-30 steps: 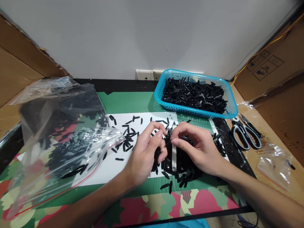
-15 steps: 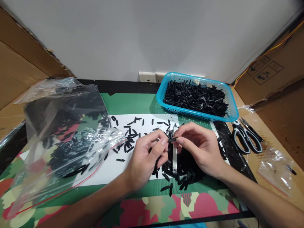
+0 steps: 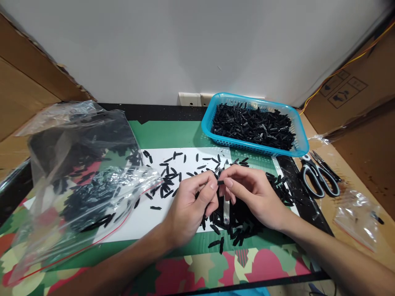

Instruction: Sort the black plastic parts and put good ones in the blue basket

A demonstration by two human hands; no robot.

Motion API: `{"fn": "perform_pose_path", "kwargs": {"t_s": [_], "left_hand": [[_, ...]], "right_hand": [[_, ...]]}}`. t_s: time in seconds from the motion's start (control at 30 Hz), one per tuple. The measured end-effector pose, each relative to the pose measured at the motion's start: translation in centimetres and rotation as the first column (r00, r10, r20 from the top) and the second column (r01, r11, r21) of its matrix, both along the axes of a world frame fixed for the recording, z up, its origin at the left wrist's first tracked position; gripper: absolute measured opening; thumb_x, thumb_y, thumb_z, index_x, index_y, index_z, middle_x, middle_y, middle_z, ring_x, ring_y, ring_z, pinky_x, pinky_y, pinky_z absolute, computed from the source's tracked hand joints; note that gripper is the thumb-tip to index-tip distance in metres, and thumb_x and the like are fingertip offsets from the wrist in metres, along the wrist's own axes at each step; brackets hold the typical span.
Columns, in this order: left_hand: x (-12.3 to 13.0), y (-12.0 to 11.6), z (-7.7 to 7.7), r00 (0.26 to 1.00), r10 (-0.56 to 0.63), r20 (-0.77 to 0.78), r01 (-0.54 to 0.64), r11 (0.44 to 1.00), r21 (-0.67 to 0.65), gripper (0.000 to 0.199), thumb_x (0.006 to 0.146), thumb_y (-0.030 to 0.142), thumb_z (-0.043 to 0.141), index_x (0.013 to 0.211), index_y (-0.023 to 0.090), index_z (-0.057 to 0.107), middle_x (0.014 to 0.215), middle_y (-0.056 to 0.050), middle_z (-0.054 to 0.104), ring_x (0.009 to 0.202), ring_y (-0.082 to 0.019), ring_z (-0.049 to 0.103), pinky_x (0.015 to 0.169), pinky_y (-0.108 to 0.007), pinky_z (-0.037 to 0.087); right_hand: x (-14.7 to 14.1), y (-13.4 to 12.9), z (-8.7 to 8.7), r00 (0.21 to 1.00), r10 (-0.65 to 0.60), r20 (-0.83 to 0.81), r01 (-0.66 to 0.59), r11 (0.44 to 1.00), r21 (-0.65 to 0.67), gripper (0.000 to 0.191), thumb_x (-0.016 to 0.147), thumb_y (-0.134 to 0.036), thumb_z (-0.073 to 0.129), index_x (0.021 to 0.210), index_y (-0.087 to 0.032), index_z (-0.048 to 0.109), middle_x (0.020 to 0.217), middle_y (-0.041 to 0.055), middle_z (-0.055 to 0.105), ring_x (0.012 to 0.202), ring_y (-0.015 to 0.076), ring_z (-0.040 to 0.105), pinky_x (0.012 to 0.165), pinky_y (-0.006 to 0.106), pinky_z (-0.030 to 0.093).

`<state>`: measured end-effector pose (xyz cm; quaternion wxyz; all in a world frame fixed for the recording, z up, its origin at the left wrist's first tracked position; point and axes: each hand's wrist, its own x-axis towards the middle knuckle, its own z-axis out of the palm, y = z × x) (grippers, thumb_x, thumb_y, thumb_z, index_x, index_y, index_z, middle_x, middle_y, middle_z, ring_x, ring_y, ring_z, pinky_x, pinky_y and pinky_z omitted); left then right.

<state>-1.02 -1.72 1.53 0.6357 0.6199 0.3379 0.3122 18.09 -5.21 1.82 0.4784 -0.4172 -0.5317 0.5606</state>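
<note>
My left hand (image 3: 194, 205) and my right hand (image 3: 254, 195) meet over the middle of the table, fingertips close together. Between them is a small black strip (image 3: 220, 182), pinched at both ends. Under my hands lies a pile of black pieces (image 3: 240, 224), with a silvery flat blade-like tool (image 3: 226, 211) lying upright in the view among them. More black pieces are scattered over the white sheet (image 3: 126, 228) to the left. Behind my right hand stands a blue basket (image 3: 256, 149) full of similar black pieces.
A clear zip bag (image 3: 89, 185) with black pieces covers the left side. Black-and-grey scissors (image 3: 319, 181), pointed metal tools (image 3: 327, 166) and a small clear bag (image 3: 356, 220) lie at the right. Cardboard (image 3: 364, 144) and a wall (image 3: 154, 49) enclose the table.
My right hand has moved slightly left and down, its fingers nearer my left fingertips. Less of the strip shows between them.
</note>
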Motion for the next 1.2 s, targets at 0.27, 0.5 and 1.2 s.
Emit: {"fn": "perform_pose_path", "kwargs": {"t_s": [0.27,0.5,1.2], "left_hand": [[0.00,-0.06,0.15,0.994,-0.023,-0.107,0.028,0.998,0.051,0.046,0.111,0.047,0.049,0.073,0.021,0.048,0.054,0.008,0.050,0.052,-0.009,0.037,0.055,-0.026,0.032],[0.05,-0.22,0.41,0.988,-0.026,-0.151,0.047,0.990,0.136,0.043,0.111,0.043,0.046,0.073,0.022,0.046,0.055,0.007,0.047,0.053,-0.010,0.037,0.054,-0.026,0.032],[0.00,-0.30,0.17,0.997,0.009,-0.072,-0.006,0.999,0.044,0.045,0.111,0.047,0.049,0.073,0.022,0.047,0.054,0.007,0.048,0.053,-0.010,0.037,0.056,-0.027,0.031]], "right_hand": [[-0.05,-0.24,0.30,0.994,0.011,0.111,-0.009,1.000,-0.016,0.023,0.106,-0.032,0.062,0.090,-0.018,0.068,0.076,-0.0018,0.063,0.070,0.0130,0.056,0.066,0.026,0.044],[0.12,-0.27,0.34,0.991,0.000,0.131,0.001,1.000,-0.010,0.016,0.100,-0.023,0.065,0.086,-0.018,0.070,0.075,-0.0011,0.065,0.069,0.0135,0.057,0.066,0.025,0.045],[0.10,-0.38,0.21,0.988,-0.065,0.142,0.055,0.996,0.077,0.011,0.103,-0.029,0.065,0.097,-0.019,0.067,0.078,-0.0001,0.066,0.071,0.0152,0.061,0.068,0.028,0.048]]}}
